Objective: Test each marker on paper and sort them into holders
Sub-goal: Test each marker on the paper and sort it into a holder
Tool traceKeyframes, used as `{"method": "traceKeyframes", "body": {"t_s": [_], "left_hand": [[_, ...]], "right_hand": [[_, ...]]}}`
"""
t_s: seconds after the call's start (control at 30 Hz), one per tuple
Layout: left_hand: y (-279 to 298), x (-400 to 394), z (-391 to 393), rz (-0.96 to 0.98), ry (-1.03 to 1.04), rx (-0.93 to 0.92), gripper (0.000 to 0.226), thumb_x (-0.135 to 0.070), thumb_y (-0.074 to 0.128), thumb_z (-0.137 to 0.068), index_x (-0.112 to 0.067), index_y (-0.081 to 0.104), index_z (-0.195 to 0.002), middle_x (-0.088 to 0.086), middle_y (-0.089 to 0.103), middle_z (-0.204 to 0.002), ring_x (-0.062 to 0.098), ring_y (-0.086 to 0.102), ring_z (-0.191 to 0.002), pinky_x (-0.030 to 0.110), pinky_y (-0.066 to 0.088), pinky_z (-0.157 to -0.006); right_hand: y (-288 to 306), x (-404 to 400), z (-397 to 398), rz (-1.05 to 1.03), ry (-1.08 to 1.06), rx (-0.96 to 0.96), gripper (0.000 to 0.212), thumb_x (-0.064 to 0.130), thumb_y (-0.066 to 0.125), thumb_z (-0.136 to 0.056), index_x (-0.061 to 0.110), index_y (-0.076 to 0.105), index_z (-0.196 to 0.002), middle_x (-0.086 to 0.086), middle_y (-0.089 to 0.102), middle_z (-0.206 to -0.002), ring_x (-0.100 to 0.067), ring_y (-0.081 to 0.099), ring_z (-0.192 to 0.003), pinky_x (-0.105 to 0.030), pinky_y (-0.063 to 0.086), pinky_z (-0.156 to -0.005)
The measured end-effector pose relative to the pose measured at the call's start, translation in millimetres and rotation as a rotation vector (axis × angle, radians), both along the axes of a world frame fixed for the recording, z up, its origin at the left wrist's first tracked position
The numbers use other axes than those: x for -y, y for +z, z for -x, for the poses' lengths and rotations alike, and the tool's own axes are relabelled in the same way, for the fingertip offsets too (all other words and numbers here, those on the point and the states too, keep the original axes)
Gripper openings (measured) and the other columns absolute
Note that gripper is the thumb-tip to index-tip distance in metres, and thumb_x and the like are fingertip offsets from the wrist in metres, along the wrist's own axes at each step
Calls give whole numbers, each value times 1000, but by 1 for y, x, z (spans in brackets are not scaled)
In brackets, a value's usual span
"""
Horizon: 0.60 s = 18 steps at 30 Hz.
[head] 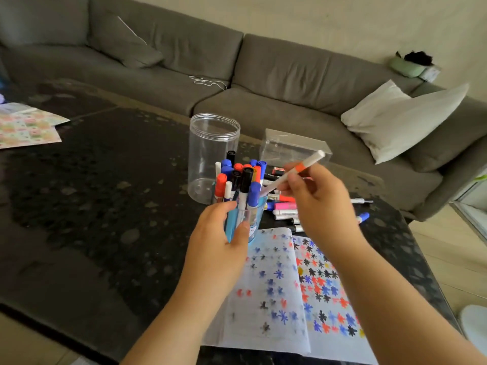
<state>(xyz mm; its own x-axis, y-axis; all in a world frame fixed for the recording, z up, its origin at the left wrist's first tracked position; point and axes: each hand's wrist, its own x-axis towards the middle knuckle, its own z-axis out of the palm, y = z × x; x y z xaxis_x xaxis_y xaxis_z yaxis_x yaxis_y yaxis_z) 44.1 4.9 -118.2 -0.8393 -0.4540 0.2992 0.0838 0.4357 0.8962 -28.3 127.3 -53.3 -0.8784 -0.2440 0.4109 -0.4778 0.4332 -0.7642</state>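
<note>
**A marker held over the blue cup**

The blue cup stands on the dark table, and everything else sits around it. It is crammed with upright markers, their red, blue and black caps poking well above the rim. The person's left hand wraps round the near side of the cup, thumb on one side and fingers curled on the other, gripping its wall.

Just to the right of the cup and above it, the right hand pinches a white marker with an orange band between thumb and fingertips. The marker is tilted, its lower end pointing down at the cup's mouth among the standing caps, its upper end angled up and away to the right. Whether the tip touches anything inside the cup I cannot tell.

Behind the cup, touching or almost touching it, is a clear round jar, upright and open at the top. Behind and to the right is a clear rectangular box. A heap of loose markers lies flat on the table just right of the cup, partly hidden by the right hand.

In front of the cup lies an open notebook, its pages covered in small red, blue and black star-shaped scribbles. Far to the left of the cup are sheets of patterned paper. Beyond the table runs a grey sofa with a pale cushion.
</note>
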Motion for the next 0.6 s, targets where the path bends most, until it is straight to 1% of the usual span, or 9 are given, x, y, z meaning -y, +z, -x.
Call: {"method": "traceKeyframes", "body": {"t_s": [0.07,0.13,0.2,0.27,0.37,0.4,0.47,0.53,0.6], "left_hand": [[-1,-3,1,23,36,-31,26,-18,57,-89,-31,54,-111,-19,45,-107,-8,48,-94,1,36,-73],[-3,-6,2,47,61,-38,26,-16,58,-88,-27,55,-111,-15,47,-108,-4,50,-94,-2,36,-73],[-4,-11,3,44,36,-2,24,-17,57,-88,-27,57,-110,-14,51,-107,-1,53,-90,0,39,-69],[-7,-17,5,50,-14,40,21,-19,56,-88,-29,58,-107,-16,56,-102,-2,56,-85,1,41,-65],[-10,-28,8,74,-99,86,15,-22,56,-89,-32,58,-100,-21,56,-89,-9,54,-79,-2,39,-64],[-11,-32,9,83,-128,109,13,-22,56,-90,-33,58,-97,-23,55,-86,-12,52,-77,-2,39,-63],[-12,-42,14,105,-181,146,11,-24,55,-90,-35,57,-93,-25,53,-84,-14,50,-76,-1,39,-64],[-13,-51,19,105,-218,160,12,-24,55,-90,-36,55,-91,-25,53,-83,-14,50,-77,-1,39,-66],[-15,-61,26,88,-232,171,13,-23,55,-90,-36,55,-91,-25,53,-83,-14,50,-76,-2,38,-67]], "right_hand": [[-11,9,12,-118,3,4,15,15,50,-96,19,60,-86,2,63,-75,-12,57,-68,-14,44,-64],[-23,13,22,-280,17,13,14,17,53,-95,8,63,-91,-1,58,-69,-13,46,-60,-13,34,-54],[-33,11,26,-326,30,3,14,19,57,-92,9,64,-100,-1,62,-82,-10,47,-65,-10,35,-56],[-41,-1,25,-255,0,-13,24,19,60,-90,18,61,-114,4,60,-100,-3,52,-73,-5,37,-62],[-62,-37,29,-278,-149,31,26,18,57,-93,20,57,-118,6,53,-107,0,52,-77,-6,39,-64],[-71,-51,31,-320,-201,73,25,17,54,-94,18,57,-119,4,53,-110,-1,53,-80,-7,39,-68],[-91,-79,41,-416,-269,138,28,14,49,-96,13,56,-124,-2,54,-120,-13,56,-98,-18,41,-84],[-104,-99,52,-533,-288,131,33,13,46,-97,11,54,-129,-5,53,-128,-22,49,-117,-26,37,-97],[-108,-109,65,-661,-274,123,36,12,43,-98,14,50,-133,-3,49,-135,-23,40,-126,-30,32,-105]]}}
